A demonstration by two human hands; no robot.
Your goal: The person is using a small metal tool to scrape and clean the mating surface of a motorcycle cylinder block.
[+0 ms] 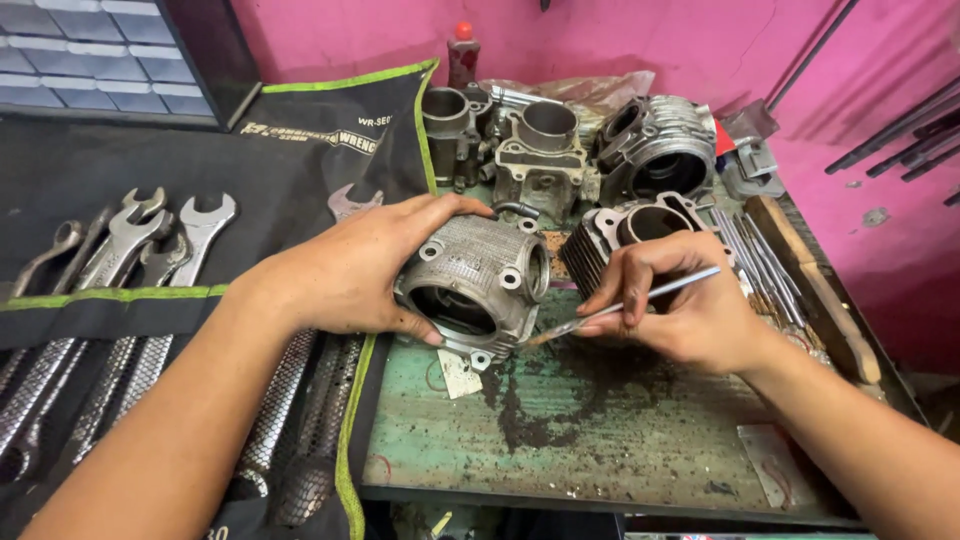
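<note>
While gripped, cylinder [478, 285] inside left fingers [420, 330].

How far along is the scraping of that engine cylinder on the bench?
Done: dark scrapings already lie on the green bench below the part. In hand: the left hand steadies the engine cylinder on its side while the right hand works a thin metal scraper against its edge. Left: four more cylinders wait behind; how clean they are is unclear.
</note>
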